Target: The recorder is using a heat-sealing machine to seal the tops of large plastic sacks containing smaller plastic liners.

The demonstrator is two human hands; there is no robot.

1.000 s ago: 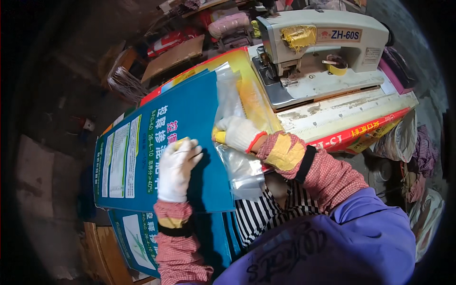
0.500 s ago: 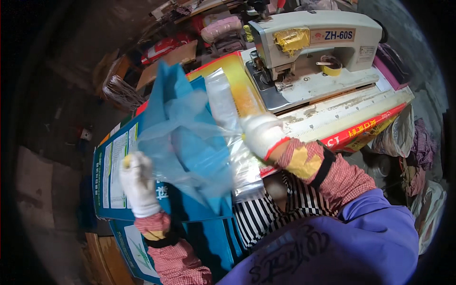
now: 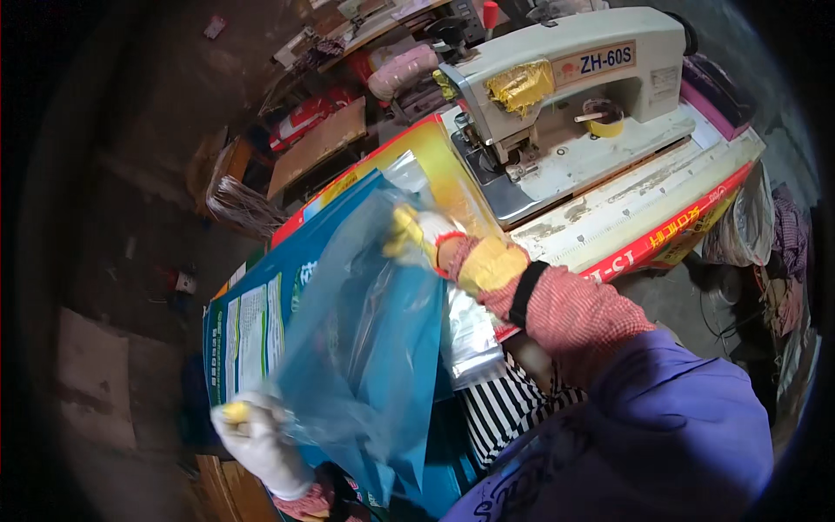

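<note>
A thin clear plastic bag (image 3: 335,304) is spread slantwise over a stack of blue printed sacks (image 3: 252,317). My left hand (image 3: 261,444), in a white glove with yellow fingertips, is closed at the bag's lower left edge. At the upper end, my gloved right hand (image 3: 424,237) pinches the film; motion blurs its fingers. More clear plastic bags (image 3: 474,344) lie flat beneath my right forearm, beside the blue sacks. A yellow and red printed sack (image 3: 426,143) lies under them, next to the sewing machine.
A white sewing machine (image 3: 574,78) stands on a worn table (image 3: 600,230) at the right, with a yellow tape roll (image 3: 604,122) on its bed. A purple box (image 3: 718,96) sits behind it. Bundled strings (image 3: 239,204) hang at the far left. A white sack (image 3: 739,222) hangs at right.
My left hand has moved down toward me, and my right hand has moved left and up off the flat clear bags. The crumpled clear bag is now drawn out between them over the flattened blue sack.
</note>
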